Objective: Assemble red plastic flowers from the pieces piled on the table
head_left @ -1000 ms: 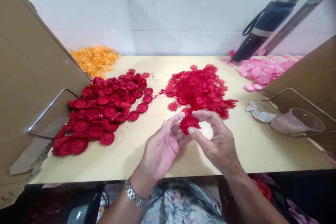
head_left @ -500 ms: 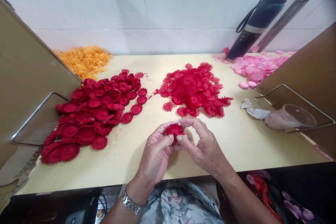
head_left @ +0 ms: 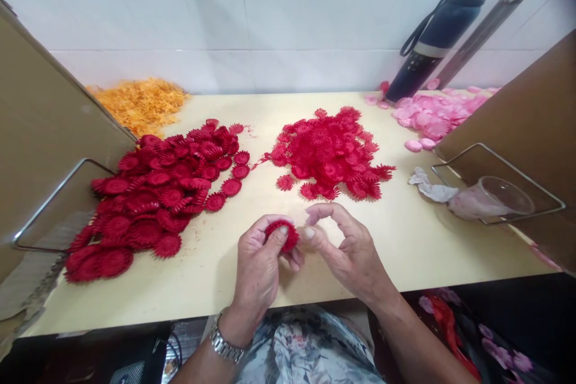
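In my left hand [head_left: 258, 261] is a dark red fringed flower piece [head_left: 284, 236], pinched with the thumb on top and the fingers around its rim. My right hand [head_left: 344, 252] is just right of it, thumb and forefinger apart, and I see nothing between them. Beyond my hands lies a loose heap of bright red fringed flower pieces [head_left: 328, 153]. To the left is a bigger pile of dark red, cupped flower pieces [head_left: 157, 192], with a few in a row along its right edge.
Orange petals [head_left: 139, 102] lie at the back left, pink petals [head_left: 436, 114] at the back right. A dark umbrella [head_left: 427, 42] leans on the tiled wall. Cardboard panels flank the table [head_left: 360, 276]. A plastic cup [head_left: 490, 198] lies by a wire frame on the right, near crumpled tissue [head_left: 432, 186].
My right hand has let go of the flower piece and drawn slightly apart. My left hand has moved a little left with the piece, now tilted in its grasp.
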Tool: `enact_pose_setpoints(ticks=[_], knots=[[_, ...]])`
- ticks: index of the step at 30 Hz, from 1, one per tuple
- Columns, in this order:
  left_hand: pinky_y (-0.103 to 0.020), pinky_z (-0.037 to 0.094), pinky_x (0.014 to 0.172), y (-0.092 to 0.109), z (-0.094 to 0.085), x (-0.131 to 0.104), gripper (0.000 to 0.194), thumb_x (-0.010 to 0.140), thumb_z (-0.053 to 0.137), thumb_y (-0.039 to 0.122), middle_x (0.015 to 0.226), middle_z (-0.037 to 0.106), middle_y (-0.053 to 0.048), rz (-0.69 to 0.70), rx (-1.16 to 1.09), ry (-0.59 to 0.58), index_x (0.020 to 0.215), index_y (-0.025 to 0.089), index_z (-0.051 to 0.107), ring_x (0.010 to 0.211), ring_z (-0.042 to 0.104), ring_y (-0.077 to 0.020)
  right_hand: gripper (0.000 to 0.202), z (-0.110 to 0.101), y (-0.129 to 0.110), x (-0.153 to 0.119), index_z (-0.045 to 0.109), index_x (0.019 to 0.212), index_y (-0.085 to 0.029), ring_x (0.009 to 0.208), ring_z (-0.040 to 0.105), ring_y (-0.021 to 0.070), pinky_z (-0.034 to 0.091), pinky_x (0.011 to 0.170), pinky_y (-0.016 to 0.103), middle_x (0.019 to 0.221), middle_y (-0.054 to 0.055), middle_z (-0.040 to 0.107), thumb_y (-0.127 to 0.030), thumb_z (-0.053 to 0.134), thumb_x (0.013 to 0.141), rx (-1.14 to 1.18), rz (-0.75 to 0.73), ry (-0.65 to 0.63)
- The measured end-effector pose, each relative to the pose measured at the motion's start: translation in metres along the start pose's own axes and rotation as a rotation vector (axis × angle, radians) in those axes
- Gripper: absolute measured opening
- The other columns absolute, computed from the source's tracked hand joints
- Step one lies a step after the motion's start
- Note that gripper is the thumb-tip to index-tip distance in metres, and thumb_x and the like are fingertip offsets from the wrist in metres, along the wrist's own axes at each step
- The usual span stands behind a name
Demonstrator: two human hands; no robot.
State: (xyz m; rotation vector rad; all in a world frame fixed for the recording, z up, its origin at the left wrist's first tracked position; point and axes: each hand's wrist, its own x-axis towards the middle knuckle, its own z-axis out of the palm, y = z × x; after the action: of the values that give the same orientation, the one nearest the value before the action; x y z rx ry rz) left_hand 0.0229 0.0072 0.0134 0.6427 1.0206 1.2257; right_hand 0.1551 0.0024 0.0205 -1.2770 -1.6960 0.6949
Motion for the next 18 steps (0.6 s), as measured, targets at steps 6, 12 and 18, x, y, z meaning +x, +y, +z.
enact_pose_setpoints(ticks=[6,12,18], knots=[[-0.019,0.048,0.054,-0.001,0.001,0.002,0.009,0.072,0.065,0.019,0.068,0.068,-0.003,-0.060,-0.029,-0.057,0.078,0.014,0.068,0.059,0.060,-0.0116,0.021,0.008,0.003,0.002,0.052,0.086,-0.020,0.074,0.053,0.0163,0.044,0.068,0.029,0.078,0.001,0.055,-0.031,0.066,0.074,-0.060,0.006,-0.011],[-0.029,0.053,0.066,-0.003,-0.001,-0.001,0.020,0.078,0.059,0.020,0.076,0.070,-0.007,-0.139,-0.128,-0.236,0.094,0.012,0.070,0.069,0.063,-0.0163,0.013,0.007,0.010,0.008,0.049,0.073,-0.020,0.068,0.050,0.0141,0.042,0.061,0.026,0.070,-0.001,0.050,-0.020,0.062,0.077,-0.060,0.025,-0.108],[-0.033,0.054,0.069,-0.004,-0.002,0.000,0.023,0.072,0.067,0.019,0.084,0.071,-0.007,-0.095,-0.085,-0.234,0.094,0.015,0.070,0.073,0.065,-0.0191,0.012,0.004,0.011,0.011,0.056,0.075,-0.019,0.062,0.051,0.0149,0.042,0.057,0.027,0.065,0.002,0.054,-0.017,0.048,0.084,-0.099,-0.076,-0.073]])
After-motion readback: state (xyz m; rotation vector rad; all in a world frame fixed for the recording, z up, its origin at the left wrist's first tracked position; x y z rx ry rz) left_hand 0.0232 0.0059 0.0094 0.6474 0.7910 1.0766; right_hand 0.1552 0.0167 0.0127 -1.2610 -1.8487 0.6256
